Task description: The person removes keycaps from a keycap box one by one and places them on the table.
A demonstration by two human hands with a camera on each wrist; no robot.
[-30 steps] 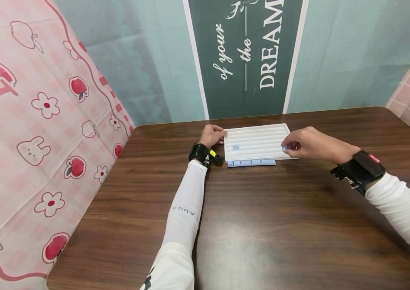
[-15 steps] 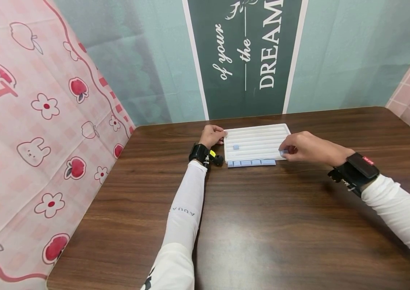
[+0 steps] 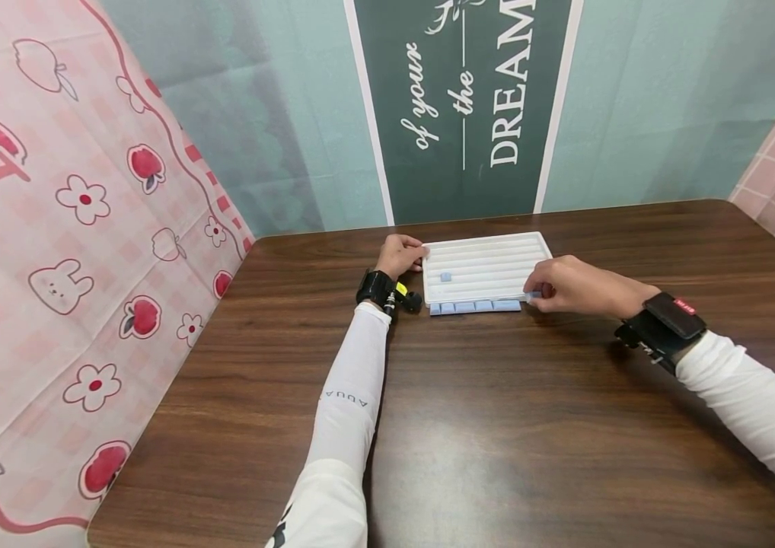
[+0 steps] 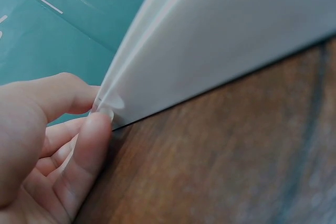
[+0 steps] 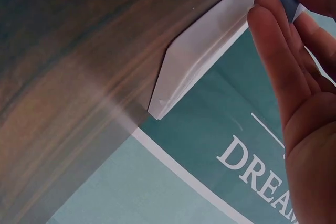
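A white tray with long raised ridges lies near the back of the table. My left hand holds its left edge; in the left wrist view thumb and forefinger pinch the corner of the tray. One small blue keycap sits on a ridge toward the tray's left. Several more blue keycaps form a row along the front edge. At the front right corner, my right hand pinches another blue keycap between thumb and fingers, just right of that row.
The brown wooden table extends in front of the tray. Behind it hangs a green and teal cloth with white lettering. A pink patterned cloth is at the left. A black wrist camera juts out beside the tray's left front.
My right hand has moved left and slightly toward me with its keycap, from the tray's right side to its front right corner. The left hand has stayed on the tray's edge.
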